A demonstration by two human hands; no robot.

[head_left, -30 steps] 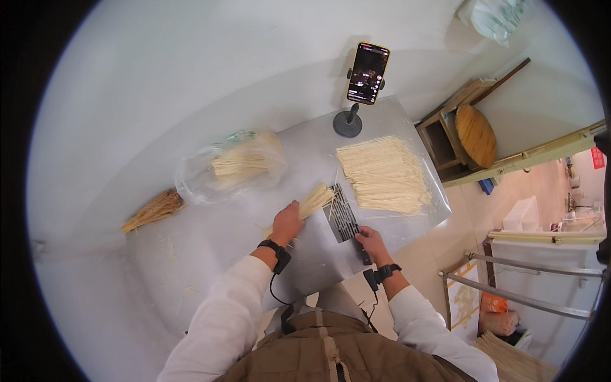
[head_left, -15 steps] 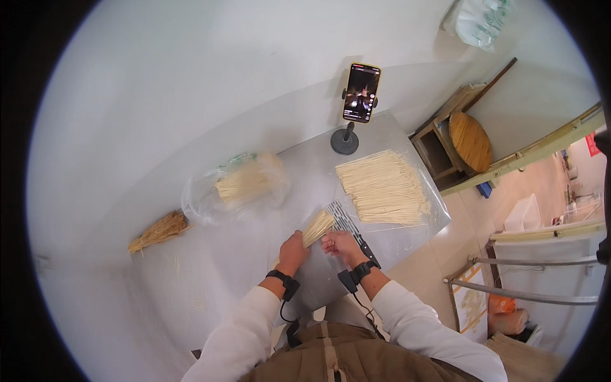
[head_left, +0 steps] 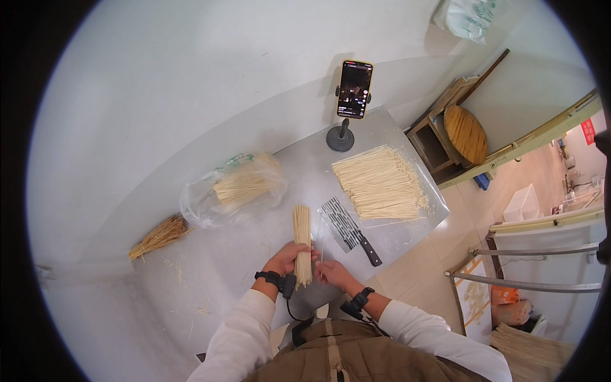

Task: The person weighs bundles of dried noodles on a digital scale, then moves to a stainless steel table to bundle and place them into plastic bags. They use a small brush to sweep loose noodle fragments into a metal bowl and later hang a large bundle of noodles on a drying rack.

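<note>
My left hand point(head_left: 289, 258) is closed around a bundle of dried noodles point(head_left: 301, 223), long, thin, pale and stiff, held nearly upright in the picture. Close to the bundle's lower right side, my right hand point(head_left: 335, 274) has its fingers pinched together. A thin pale strand point(head_left: 321, 251) shows at those fingertips. To the right of both hands a cleaver point(head_left: 340, 223) with a dark-patterned blade and a black handle lies flat on the metal table point(head_left: 235, 261), touched by neither hand. Farther right is a wide layer of similar noodles point(head_left: 380, 183).
A clear plastic bag point(head_left: 270, 181) with more noodles lies at the back left. Beyond it, at the table's left end, rests a straw whisk broom point(head_left: 159, 235). A phone point(head_left: 354, 89) on a round-based stand point(head_left: 340, 138) is at the back. A wooden stool point(head_left: 466, 135) leans past the right edge.
The noodle bundle has come off the cleaver blade and turned more upright, nearer to me, in my left hand. My right hand has moved slightly down, away from the cleaver, which now lies uncovered.
</note>
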